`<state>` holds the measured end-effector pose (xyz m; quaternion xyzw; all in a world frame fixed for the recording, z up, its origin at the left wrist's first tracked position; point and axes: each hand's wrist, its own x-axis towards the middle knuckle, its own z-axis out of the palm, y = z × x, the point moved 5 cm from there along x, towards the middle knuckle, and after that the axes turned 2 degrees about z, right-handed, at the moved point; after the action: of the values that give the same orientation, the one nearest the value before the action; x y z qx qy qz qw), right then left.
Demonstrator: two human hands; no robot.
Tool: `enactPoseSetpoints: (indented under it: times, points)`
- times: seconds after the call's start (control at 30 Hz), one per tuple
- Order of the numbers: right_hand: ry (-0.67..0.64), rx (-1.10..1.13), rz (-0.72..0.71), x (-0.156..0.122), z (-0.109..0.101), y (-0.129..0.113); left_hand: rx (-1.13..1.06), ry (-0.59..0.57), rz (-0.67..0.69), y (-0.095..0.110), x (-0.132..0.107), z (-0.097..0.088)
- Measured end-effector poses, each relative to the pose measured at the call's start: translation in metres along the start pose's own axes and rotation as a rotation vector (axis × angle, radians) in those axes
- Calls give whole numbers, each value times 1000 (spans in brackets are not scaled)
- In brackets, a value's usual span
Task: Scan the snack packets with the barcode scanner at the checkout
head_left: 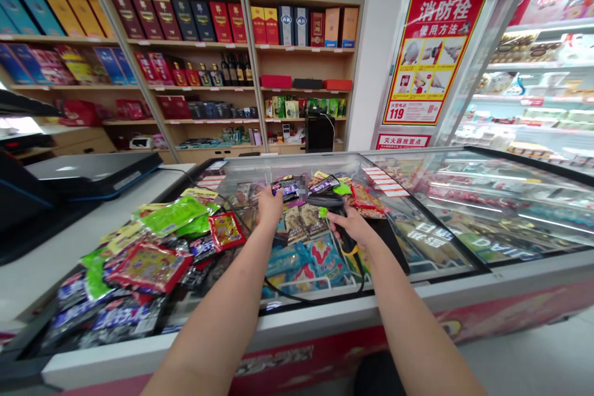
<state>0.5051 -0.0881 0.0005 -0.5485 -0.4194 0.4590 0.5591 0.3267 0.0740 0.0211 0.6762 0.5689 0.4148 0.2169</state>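
Head camera looks down at two bare arms reaching over a long freezer point(464, 272) with a glass top. The left hand point(270, 203) is closed around a small dark packet point(288, 187) and holds it up near the middle of the frame. The right hand point(351, 229) is wrapped tight around the handle of a black scanner point(330, 200). The scanner's head sits just beside the packet. A black cord point(315, 298) hangs from the scanner and loops across the lower middle of the frame.

In the lower left, a big pile of snack packets point(148, 263) lies on the glass: green, red and purple ones. More loose packets lie past the hands.

The packet's label is blurry, so I cannot tell if its bar code faces the scanner. If the code is turned away, or the shiny wrapper is crinkled, the scanner might not read it. The cord could snag on loose packets and drag them along. The pile lies on smooth glass, so a bump from the left arm could slide some packets off the edge.
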Motion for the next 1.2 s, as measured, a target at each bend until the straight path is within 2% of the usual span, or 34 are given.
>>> enactPoseSetpoints:
  times: [0.7, 0.9, 1.03, 1.2]
  points:
    - [3, -14, 32, 5, -5, 11, 87, -32, -23, 7, -7, 0]
    - [-18, 18, 46, 4, 6, 7, 19, -31, -44, 6, -9, -5]
    - [-64, -18, 53, 4, 18, 2, -32, -11, -17, -1, -4, -26]
    - [-169, -39, 15, 7, 51, -11, 103, 120, -26, -31, 1, -86]
